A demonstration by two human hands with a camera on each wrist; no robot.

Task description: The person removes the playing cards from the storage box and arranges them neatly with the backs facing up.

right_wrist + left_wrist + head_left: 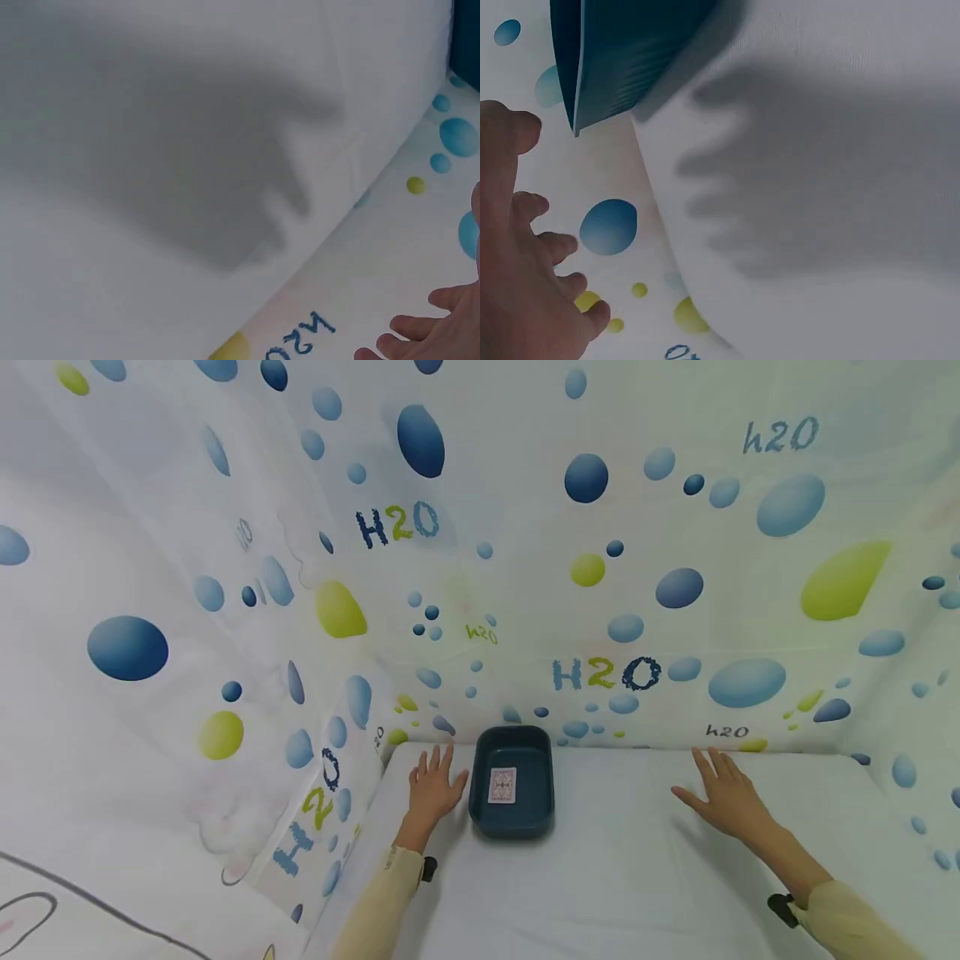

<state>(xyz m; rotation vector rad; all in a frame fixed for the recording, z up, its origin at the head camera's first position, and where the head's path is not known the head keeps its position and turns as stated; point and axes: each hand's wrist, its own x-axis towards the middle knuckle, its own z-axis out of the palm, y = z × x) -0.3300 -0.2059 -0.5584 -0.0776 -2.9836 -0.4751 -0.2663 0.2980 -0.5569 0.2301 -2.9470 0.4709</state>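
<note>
A dark teal rectangular tray stands near the back edge of the white table, left of the middle. Inside it, toward the left wall, lies a playing card with a red-patterned back, or possibly a deck. Just left of the tray, apart from it, my left hand hovers with spread fingers and holds nothing. Far to the tray's right, my right hand is also held over the table, fingers extended, nothing in it. The left wrist view shows the tray's outer wall beyond the left thumb; both wrist views show hand shadows on the cloth.
The table is covered in white cloth. Behind it and at its sides hangs a white curtain printed with blue and green drops and H2O lettering. A dark band with a small device sits at the right wrist.
</note>
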